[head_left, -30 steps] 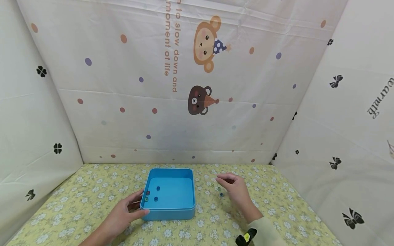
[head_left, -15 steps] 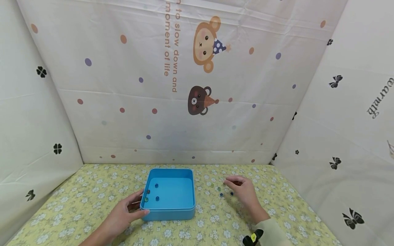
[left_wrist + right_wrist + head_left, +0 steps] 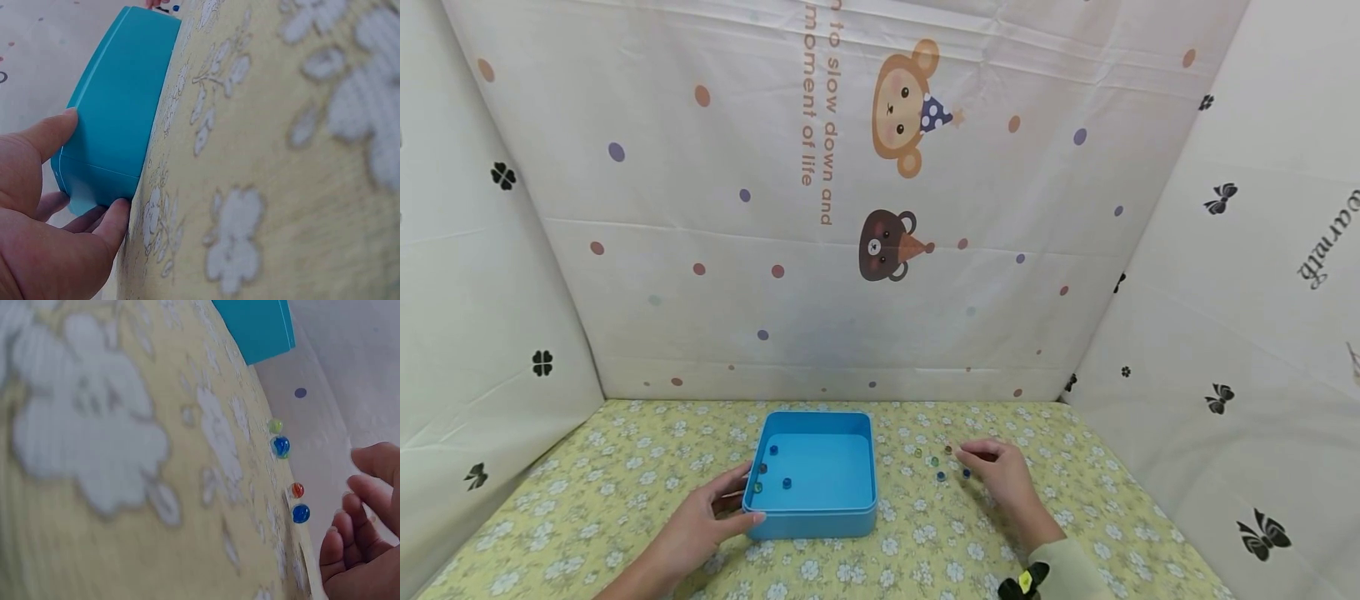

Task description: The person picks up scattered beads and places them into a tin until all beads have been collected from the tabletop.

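Observation:
My left hand [image 3: 694,527] grips the near left corner of a blue square box [image 3: 876,492], thumb on the front wall and fingers on the left side. Several glass marbles lie in its left part: a blue marble [image 3: 773,450], another blue marble [image 3: 787,483], a reddish marble [image 3: 763,468] and a green marble [image 3: 757,487]. My right hand [image 3: 1002,477] hovers right of the box, beside a red marble [image 3: 297,490] and a dark blue marble [image 3: 300,513] on the cloth. Its thumb and forefinger are apart, holding nothing; the other fingers are loosely curled.
Left of the red marble on the cloth lie a yellow-green marble [image 3: 918,452], a green marble [image 3: 935,461] and a blue marble [image 3: 941,476]. The table wears a yellow floral cloth [image 3: 647,450]. Printed white sheets [image 3: 820,317] enclose the back and both sides.
My right hand has moved right, and the red and dark blue marbles now show beside it. Inside the box the two blue marbles have rolled slightly. The left hand stays put.

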A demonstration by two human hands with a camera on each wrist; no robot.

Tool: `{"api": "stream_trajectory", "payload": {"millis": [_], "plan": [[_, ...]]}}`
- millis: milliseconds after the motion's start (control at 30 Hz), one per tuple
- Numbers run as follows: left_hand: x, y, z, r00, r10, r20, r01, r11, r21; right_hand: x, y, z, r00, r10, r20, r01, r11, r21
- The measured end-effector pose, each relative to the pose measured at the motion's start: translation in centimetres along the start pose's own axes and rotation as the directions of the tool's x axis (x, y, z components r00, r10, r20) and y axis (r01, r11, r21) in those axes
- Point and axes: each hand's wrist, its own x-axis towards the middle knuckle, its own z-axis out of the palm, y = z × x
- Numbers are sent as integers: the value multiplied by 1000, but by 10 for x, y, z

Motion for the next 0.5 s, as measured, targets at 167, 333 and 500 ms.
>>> {"api": "stream_trajectory", "payload": {"millis": [167,333,500], "plan": [[-1,0,1,1000,11,-2,-11,1000,-3,-1,2,-4,1000,30,7,-29,998,-62],[-2,-1,0,1000,16,21,-16,1000,-8,-1,1,-7,1000,-2,29,6,990,-138],[-3,-2,-1,999,20,39,-19,1000,-15,-2,-2,-8,998,-30,51,40,978,-207]]}}
